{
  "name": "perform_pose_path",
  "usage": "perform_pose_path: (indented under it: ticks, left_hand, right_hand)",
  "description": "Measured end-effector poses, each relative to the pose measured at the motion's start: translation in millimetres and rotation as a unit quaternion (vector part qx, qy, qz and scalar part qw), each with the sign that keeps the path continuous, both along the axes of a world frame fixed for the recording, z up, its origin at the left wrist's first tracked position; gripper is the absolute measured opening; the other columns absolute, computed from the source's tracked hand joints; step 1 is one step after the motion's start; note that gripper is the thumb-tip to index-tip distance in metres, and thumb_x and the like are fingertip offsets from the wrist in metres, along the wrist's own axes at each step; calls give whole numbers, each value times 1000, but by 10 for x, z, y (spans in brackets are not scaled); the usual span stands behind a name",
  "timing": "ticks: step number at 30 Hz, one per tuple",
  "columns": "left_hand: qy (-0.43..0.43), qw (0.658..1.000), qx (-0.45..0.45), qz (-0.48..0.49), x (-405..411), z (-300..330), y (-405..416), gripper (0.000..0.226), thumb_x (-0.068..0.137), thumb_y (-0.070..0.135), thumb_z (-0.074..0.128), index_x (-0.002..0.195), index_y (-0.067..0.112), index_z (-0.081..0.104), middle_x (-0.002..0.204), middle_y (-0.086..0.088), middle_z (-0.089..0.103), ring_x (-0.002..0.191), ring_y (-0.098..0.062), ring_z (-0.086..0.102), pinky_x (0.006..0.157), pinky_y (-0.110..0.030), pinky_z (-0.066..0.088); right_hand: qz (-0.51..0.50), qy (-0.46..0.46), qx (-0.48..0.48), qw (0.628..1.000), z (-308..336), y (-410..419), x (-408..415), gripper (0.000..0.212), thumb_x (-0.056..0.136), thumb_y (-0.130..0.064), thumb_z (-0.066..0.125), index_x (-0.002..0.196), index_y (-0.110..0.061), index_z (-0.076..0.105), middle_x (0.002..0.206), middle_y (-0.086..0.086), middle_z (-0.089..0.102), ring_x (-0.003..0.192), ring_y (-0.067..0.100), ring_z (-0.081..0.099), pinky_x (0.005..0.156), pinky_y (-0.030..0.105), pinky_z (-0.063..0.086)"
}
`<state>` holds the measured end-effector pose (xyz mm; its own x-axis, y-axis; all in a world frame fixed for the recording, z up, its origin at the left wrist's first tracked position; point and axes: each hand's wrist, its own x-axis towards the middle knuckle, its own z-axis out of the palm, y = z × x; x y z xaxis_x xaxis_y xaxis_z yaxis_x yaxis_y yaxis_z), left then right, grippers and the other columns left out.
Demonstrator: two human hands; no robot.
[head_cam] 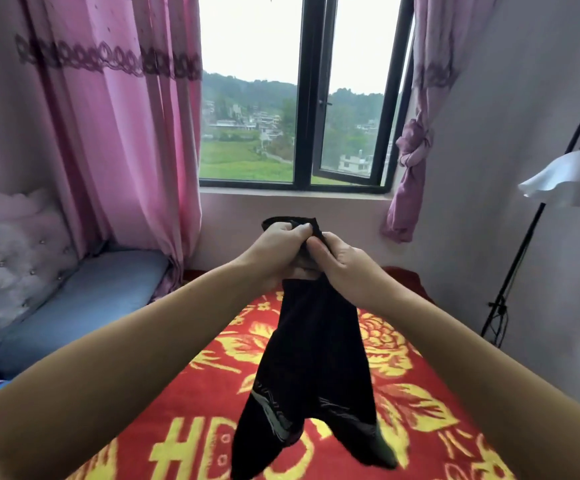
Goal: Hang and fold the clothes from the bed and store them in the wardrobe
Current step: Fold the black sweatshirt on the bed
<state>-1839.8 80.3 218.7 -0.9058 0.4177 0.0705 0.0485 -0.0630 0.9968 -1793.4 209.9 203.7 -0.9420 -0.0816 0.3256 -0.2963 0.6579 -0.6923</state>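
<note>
Together, hands [311, 249] grip black garment [311, 368].

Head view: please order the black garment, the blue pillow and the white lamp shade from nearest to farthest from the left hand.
1. Black garment: held in the left hand.
2. Blue pillow: lower left, on the bed.
3. White lamp shade: far right.

Blanket [316, 427] on my bed, near edge: large yellow letters on red, of which I read "HD"; the rest is cut off or hidden.
Black garment [312, 358] in my fingers: pale markings near the hem, not legible.
</note>
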Motion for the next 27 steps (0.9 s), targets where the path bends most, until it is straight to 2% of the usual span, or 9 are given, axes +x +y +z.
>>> perform_pose_path:
  ticks: [3, 5, 7, 9, 11, 14, 17, 21, 27]
  left_hand:
    - [18, 999, -20, -39, 64, 67, -139, 27, 100, 21, 47, 84, 7, 63, 66, -3, 70, 60, -13, 67, 54, -24, 55]
    - [180, 977, -110, -24, 57, 31, -243, 18, 96, 24, 55, 94, 11, 67, 85, -3, 73, 80, -14, 69, 73, -27, 57]
    - [446, 848, -274, 81, 7, 33, -365, 35, 88, 29, 65, 119, 15, 59, 114, -1, 64, 106, -14, 59, 96, -31, 47]
    - [573, 719, -376, 113, -81, 84, -425, 79, 81, 45, 69, 145, 20, 32, 139, -3, 44, 128, -19, 40, 113, -37, 27]
    - [503, 765, -402, 21, -116, 161, -457, 85, 77, 51, 70, 146, 27, 28, 132, 6, 51, 122, -11, 45, 107, -29, 32]
    - [347, 847, -395, -79, -236, 208, -514, 18, 80, 37, 74, 92, 34, 61, 75, 28, 64, 73, 10, 60, 66, -8, 42]
    - [355, 831, -416, -101, -309, 239, -526, 16, 82, 32, 72, 71, 30, 61, 58, 24, 61, 56, 7, 57, 55, -8, 40]
    - [375, 828, -404, -103, -274, 412, -487, 16, 81, 36, 73, 82, 20, 68, 66, 16, 67, 59, 5, 61, 56, -8, 43]
    - [382, 821, -407, -118, -209, 710, -529, 16, 83, 26, 72, 74, 35, 62, 64, 25, 66, 59, 5, 62, 53, -6, 42]
  right_hand:
    - [39, -38, 62, 997, 41, 72, -15, 49, 93, -32, 56, 139, -29, 40, 116, -4, 61, 104, 14, 59, 86, 24, 47]
    - [63, -35, 14, 997, 78, 109, -22, 48, 94, -9, 49, 138, -26, 43, 120, 0, 61, 110, 18, 59, 94, 32, 49]
    - [83, -42, -70, 993, 151, 138, -30, 43, 94, 2, 41, 128, -23, 53, 118, 9, 65, 110, 27, 61, 99, 46, 47]
    - [109, -54, -100, 988, 226, 112, -43, 42, 94, 6, 39, 118, -21, 60, 115, 18, 66, 108, 38, 60, 98, 55, 46]
    - [127, -51, -92, 986, 267, 31, -60, 42, 94, 5, 38, 112, -24, 62, 112, 19, 66, 103, 44, 59, 92, 58, 46]
    - [90, -20, -44, 995, 234, -64, -95, 36, 90, 0, 43, 107, -27, 58, 101, 13, 66, 89, 37, 62, 85, 56, 49]
    - [15, -22, 46, 999, 105, -104, -160, 37, 84, -6, 49, 119, -18, 51, 104, 12, 62, 95, 28, 61, 86, 50, 52]
    - [86, -122, -63, 987, -146, -65, -123, 50, 82, 2, 47, 126, -21, 48, 117, 12, 62, 103, 25, 62, 93, 48, 51]
    - [170, -227, -30, 958, -900, 53, -71, 52, 87, -20, 66, 131, -33, 41, 123, -19, 50, 98, -17, 55, 78, 10, 50]
